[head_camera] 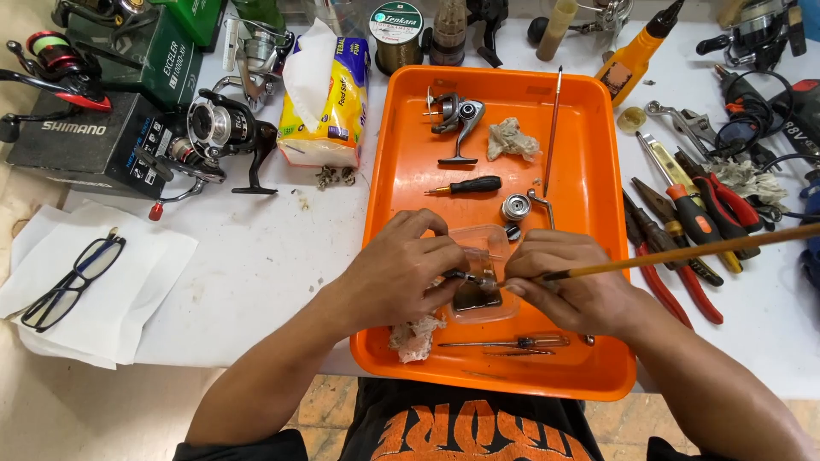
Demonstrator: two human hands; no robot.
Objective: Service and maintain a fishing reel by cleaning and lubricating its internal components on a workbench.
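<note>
Left hand [401, 273], grip closed, pinches a small dark metal part [465, 276]; right hand [568, 282], grip closed, holds a long wooden-handled brush [683, 250], its tip meeting the part. Both work over a clear plastic tub [483, 294] of dark liquid, at six o'clock in the orange tray [598, 376]: brushing the part clean appears underway. The tray also holds a reel body [453, 119] at twelve o'clock, a screwdriver [468, 185], rags and tweezers [512, 342].

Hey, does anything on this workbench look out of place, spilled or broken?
Nothing looks spilled or broken. The fishing reel body in the orange tray lies taken apart, its handle piece loose nearby. Both hands, left hand and right hand, work with a brush over a small clear dish.
</note>
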